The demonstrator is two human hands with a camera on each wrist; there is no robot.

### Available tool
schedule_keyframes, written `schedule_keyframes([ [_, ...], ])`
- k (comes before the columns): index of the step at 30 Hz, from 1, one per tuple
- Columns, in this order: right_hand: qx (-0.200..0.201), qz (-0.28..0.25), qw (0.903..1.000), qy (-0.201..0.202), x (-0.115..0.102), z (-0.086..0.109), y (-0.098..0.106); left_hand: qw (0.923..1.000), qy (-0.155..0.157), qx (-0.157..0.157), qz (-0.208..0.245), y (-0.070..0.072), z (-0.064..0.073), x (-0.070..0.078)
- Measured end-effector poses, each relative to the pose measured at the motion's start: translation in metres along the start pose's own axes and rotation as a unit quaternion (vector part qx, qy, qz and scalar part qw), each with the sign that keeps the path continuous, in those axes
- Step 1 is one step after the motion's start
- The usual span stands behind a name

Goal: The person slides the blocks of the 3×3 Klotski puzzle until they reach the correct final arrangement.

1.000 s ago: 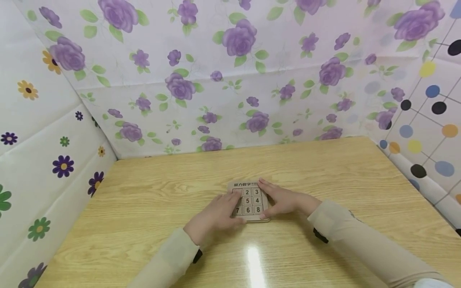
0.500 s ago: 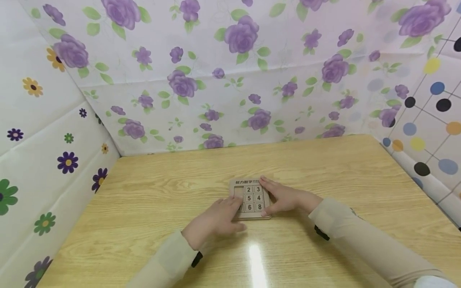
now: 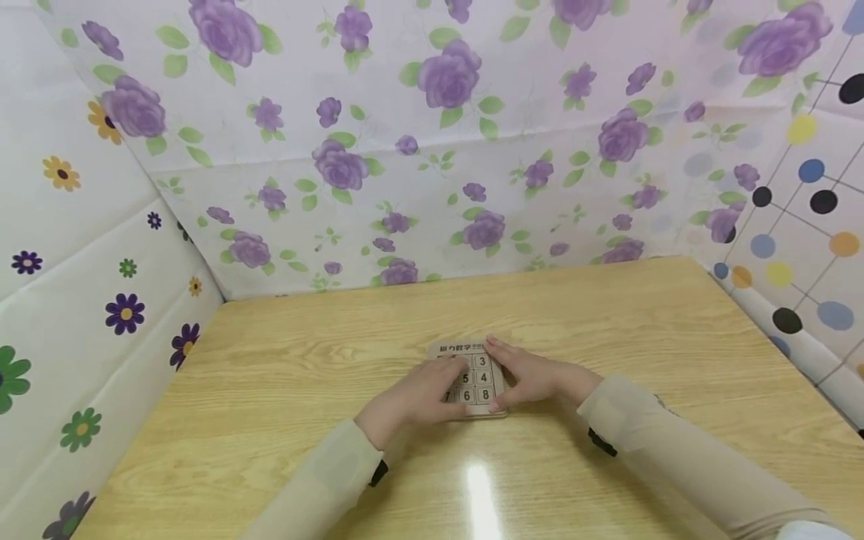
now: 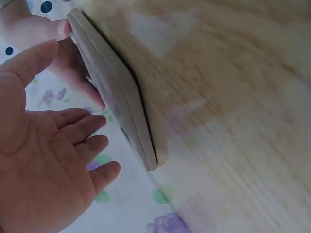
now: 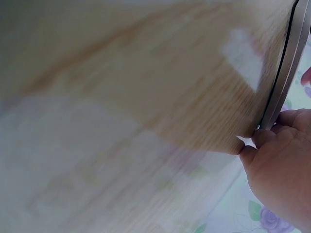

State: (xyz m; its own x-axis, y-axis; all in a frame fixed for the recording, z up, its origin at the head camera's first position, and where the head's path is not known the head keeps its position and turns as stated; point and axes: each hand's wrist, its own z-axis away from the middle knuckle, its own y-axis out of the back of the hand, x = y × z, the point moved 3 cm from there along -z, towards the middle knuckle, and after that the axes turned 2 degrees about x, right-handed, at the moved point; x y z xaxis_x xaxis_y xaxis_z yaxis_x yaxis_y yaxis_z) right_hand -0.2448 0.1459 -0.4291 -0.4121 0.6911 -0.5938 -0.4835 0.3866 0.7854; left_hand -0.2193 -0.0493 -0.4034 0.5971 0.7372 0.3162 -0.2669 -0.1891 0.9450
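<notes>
A flat wooden number sliding puzzle lies on the table, its tiles 3, 5, 4, 6 and 8 plainly readable and the 7 partly covered. Over its upper left part reaches my left hand, fingers extended, fingertips at the top row beside the 3, hiding the tiles beneath. In the left wrist view that hand has its fingers spread and relaxed next to the puzzle's edge. My right hand holds the puzzle's right side, index finger at the upper corner and thumb at the lower one.
The puzzle rests on a wood-grain table. Behind it hangs a cloth with purple roses; a flowered sheet stands at the left and a dotted sheet at the right.
My left fingers drew back toward the left column, baring a vacant upper left slot, then moved forward and right over the top row, covering the 2. The right hand keeps its place.
</notes>
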Motion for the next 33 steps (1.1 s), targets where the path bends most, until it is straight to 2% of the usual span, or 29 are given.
schedule_keyframes([
  [3,-0.001,0.001,1.0000,-0.001,0.001,0.000,-0.001,1.0000,0.002,-0.007,0.000,-0.004,-0.002,-0.002],
  [8,0.000,0.004,1.0000,0.002,0.000,-0.001,0.000,0.9994,0.022,-0.026,0.008,-0.005,0.001,-0.004],
  [15,0.004,0.003,1.0000,0.001,0.001,-0.001,-0.001,0.9992,0.033,-0.016,0.015,-0.002,0.006,-0.013],
  [23,0.003,0.000,1.0000,0.002,0.001,-0.002,0.000,0.9979,0.056,-0.029,0.014,0.001,0.012,-0.017],
  [29,0.002,-0.001,1.0000,0.006,0.001,-0.001,0.001,0.9984,0.050,-0.023,0.016,0.002,0.015,-0.016],
  [33,0.002,0.000,1.0000,0.002,0.001,-0.001,0.001,0.9993,0.026,-0.019,0.020,0.002,0.017,-0.011],
])
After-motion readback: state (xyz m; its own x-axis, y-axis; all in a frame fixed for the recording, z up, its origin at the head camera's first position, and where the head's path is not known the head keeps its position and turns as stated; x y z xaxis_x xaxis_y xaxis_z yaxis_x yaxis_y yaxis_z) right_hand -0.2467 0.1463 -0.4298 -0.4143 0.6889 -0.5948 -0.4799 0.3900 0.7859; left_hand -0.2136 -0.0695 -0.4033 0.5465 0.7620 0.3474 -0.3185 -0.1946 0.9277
